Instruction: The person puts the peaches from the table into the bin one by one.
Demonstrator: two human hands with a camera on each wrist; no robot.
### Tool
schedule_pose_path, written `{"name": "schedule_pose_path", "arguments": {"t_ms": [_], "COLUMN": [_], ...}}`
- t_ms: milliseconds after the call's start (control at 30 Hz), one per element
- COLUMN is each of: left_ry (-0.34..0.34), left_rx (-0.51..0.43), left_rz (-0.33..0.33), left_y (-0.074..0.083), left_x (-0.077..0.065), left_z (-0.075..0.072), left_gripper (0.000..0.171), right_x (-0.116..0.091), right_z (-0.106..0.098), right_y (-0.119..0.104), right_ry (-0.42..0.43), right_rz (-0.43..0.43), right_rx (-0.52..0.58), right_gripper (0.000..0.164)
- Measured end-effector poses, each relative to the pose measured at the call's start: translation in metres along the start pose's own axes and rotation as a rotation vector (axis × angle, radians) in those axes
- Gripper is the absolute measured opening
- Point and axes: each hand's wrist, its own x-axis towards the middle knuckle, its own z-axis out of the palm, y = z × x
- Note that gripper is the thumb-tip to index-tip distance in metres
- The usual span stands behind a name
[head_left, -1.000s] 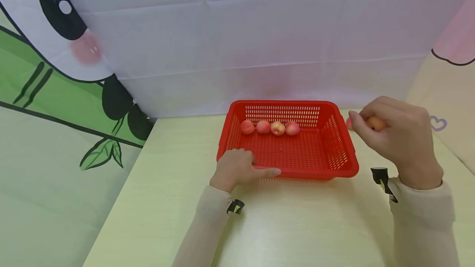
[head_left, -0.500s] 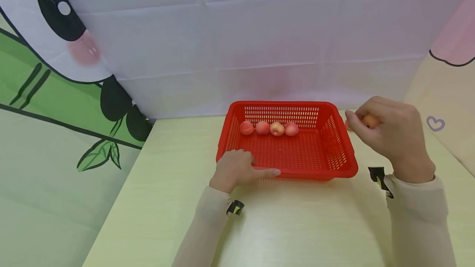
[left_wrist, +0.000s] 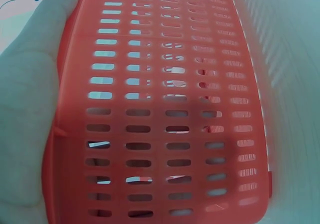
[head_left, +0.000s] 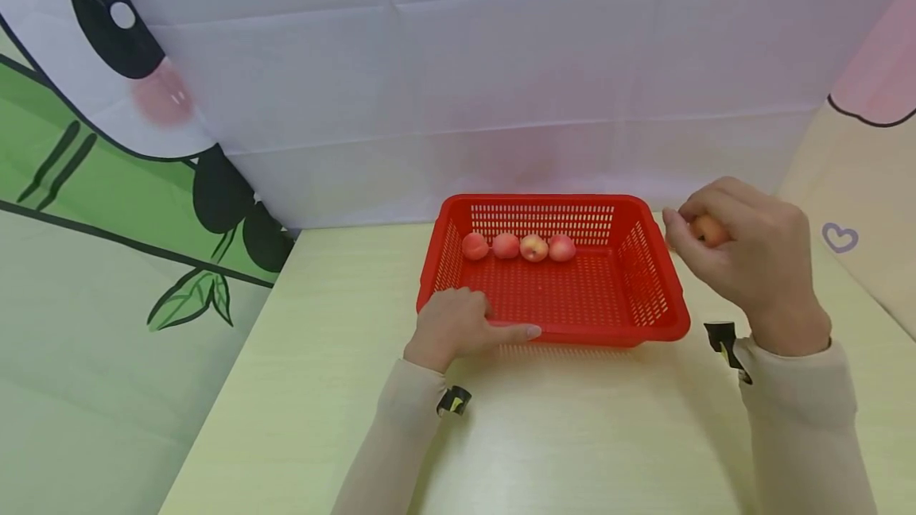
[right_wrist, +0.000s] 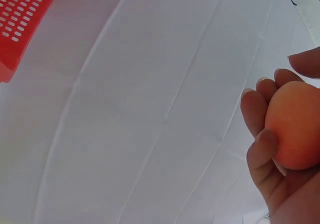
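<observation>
A red plastic basket (head_left: 587,334) with slotted walls stands on the table. Along its back wall lies a row of several small peaches, among them a yellowish one (head_left: 533,248) and a pink one (head_left: 561,248). My left hand (head_left: 458,324) grips the near-left rim, thumb lying along the front edge; the left wrist view shows the basket's slotted wall (left_wrist: 155,104) beside that hand. Off the basket's right side, raised, my right hand (head_left: 751,249) holds an orange-pink peach (right_wrist: 295,126) in curled fingers. Something pinkish behind the right thumb is almost wholly hidden.
The pale table (head_left: 322,372) carries the basket close to its back edge. Behind hangs a whitish cloth (head_left: 444,62) with cartoon prints. A green printed panel (head_left: 107,173) covers the left side.
My right hand, with the peach in it, has shifted a little left toward the basket and slightly up. The left hand, the basket and the peaches inside stay in place.
</observation>
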Motion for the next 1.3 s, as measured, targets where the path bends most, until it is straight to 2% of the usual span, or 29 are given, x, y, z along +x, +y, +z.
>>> {"name": "schedule_pose_path", "arguments": {"t_ms": [233,433,633,800,967,1100,1300], "left_ry": [0.002,-0.003,-0.017,-0.009,-0.006,-0.009,-0.008], "left_rx": [-0.005,-0.003,0.001,0.003,0.006,0.009,0.014], "left_rz": [-0.004,-0.009,-0.004,-0.002,-0.001,-0.001,-0.001], "left_y": [0.002,0.003,0.002,0.002,0.002,0.002,0.003], "left_x": [-0.002,-0.003,-0.003,-0.002,-0.002,-0.002,-0.003], "left_z": [-0.002,-0.004,-0.003,-0.003,-0.003,-0.004,-0.005], "left_gripper": [0.079,0.079,0.078,0.078,0.078,0.079,0.078], "right_x": [0.006,0.01,0.013,0.017,0.02,0.025,0.039], "right_z": [-0.006,-0.01,-0.008,-0.003,0.0,0.005,0.02], "right_y": [-0.03,-0.049,-0.059,-0.065,-0.069,-0.066,-0.043], "right_ry": [0.106,0.118,0.148,0.252,0.323,0.309,0.201], "right_rz": [-0.042,-0.032,-0.031,-0.053,-0.069,-0.084,-0.089], "right_rx": [0.099,0.171,0.218,0.262,0.282,0.309,0.344], "right_gripper": [0.047,0.046,0.042,0.03,0.031,0.027,0.02]}}
